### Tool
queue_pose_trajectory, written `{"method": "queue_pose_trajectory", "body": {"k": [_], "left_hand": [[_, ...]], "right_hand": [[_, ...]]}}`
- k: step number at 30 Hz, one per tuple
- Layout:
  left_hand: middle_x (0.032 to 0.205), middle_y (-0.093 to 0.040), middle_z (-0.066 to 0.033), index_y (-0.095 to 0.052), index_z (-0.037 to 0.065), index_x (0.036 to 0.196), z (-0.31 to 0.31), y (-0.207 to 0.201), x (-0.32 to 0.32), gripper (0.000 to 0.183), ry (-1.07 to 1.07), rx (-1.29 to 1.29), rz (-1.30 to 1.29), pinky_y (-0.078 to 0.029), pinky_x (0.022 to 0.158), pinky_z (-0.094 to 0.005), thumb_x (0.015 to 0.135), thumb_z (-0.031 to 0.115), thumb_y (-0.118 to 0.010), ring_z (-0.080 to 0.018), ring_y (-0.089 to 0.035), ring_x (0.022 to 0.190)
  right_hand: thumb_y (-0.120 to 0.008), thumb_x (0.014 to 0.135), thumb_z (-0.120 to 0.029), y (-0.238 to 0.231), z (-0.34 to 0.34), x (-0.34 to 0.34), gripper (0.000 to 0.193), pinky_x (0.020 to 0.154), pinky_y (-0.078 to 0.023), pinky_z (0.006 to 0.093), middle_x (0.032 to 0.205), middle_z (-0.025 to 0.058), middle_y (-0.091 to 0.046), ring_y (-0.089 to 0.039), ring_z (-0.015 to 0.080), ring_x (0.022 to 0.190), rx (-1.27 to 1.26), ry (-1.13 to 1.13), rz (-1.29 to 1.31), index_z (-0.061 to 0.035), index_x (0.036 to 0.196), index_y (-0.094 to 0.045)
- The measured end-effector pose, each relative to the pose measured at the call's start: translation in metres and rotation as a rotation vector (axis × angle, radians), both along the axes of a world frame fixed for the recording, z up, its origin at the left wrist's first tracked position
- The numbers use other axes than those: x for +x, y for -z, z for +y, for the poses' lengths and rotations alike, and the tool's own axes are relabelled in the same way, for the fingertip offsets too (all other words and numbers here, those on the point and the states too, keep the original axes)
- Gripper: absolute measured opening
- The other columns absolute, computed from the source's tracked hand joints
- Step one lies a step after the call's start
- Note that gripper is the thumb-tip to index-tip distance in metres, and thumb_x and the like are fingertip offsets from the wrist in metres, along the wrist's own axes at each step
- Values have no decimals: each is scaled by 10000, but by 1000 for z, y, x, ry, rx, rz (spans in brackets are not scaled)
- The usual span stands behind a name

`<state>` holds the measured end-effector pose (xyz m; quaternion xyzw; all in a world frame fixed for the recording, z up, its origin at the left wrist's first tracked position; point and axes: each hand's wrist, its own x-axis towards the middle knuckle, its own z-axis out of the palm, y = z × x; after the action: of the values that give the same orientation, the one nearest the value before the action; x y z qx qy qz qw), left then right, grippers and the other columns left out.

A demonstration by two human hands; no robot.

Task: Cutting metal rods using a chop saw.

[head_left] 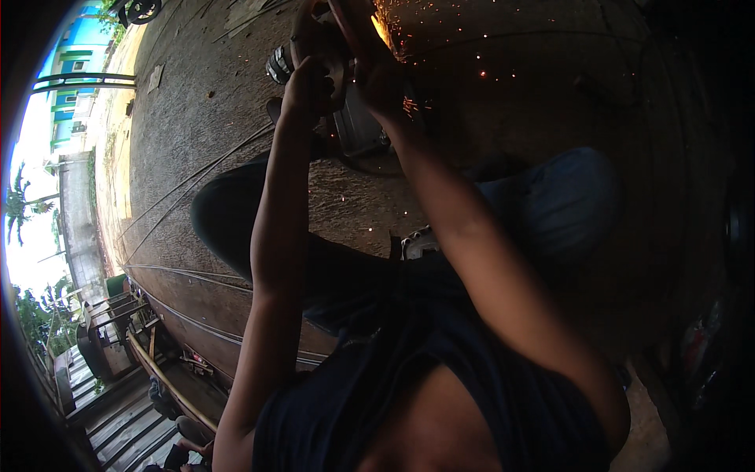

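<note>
Both arms stretch forward to a dark power tool that looks like a cut-off saw (321, 43), at the top of the head view. My left hand (303, 85) is closed on its rounded left side, by a part with holes. My right hand (383, 85) is closed around the reddish-brown handle (351, 25) on its right. Orange sparks (384, 30) spray out beyond the right hand and scatter to the right. Below the hands lies a dark grey metal base (358, 126). Shadow hides my fingertips and the cutting spot.
My bent legs (550, 193) lie on both sides of the base. Cables or thin rods (197, 169) run over the rough floor (189, 102) at left. A yellowish pole (161, 366) and corrugated sheets (130, 425) are at lower left. The right side is very dark.
</note>
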<state>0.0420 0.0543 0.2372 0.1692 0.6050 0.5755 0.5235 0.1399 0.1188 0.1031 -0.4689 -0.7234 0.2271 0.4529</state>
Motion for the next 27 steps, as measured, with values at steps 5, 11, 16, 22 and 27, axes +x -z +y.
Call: {"method": "queue_pose_trajectory", "body": {"k": [5,11,16,22,27], "left_hand": [[649,-419,24,-553,95,834,0,3,-1,170,-3,37,-32,-426,484,-292,832,254,-612,-87,-452,556],[653,-412,29,-552,104,830,1,7,-4,141,-7,16,-19,-425,489,-300,849,236,-596,-82,-434,560],[622,-400,34,-555,110,842,2,10,-5,170,9,31,0,-396,474,-310,854,276,-589,-83,-425,536],[641,-417,37,-559,104,868,1,9,-7,182,9,-24,-22,-369,450,-307,853,282,-589,-88,-418,513],[642,-428,32,-558,87,881,-2,7,-6,182,76,19,3,-378,456,-303,825,249,-618,-90,-414,512]], "right_hand": [[-521,894,-368,1,1,2,440,768,-482,474,1015,240,-602,-604,388,914,55,47,31,32,1067,-583],[-513,905,-383,3,9,-3,496,822,-476,462,1098,265,-569,-581,403,984,335,52,266,40,1162,-539],[-509,910,-394,4,3,-2,503,814,-475,471,1088,265,-572,-584,406,975,107,42,84,44,1156,-539],[-500,914,-410,3,-2,4,509,805,-476,471,1087,261,-572,-586,408,956,1,-9,-43,43,1146,-537],[-477,917,-444,9,4,-3,505,715,-496,462,957,233,-618,-621,391,836,196,109,66,34,1031,-591]]}}
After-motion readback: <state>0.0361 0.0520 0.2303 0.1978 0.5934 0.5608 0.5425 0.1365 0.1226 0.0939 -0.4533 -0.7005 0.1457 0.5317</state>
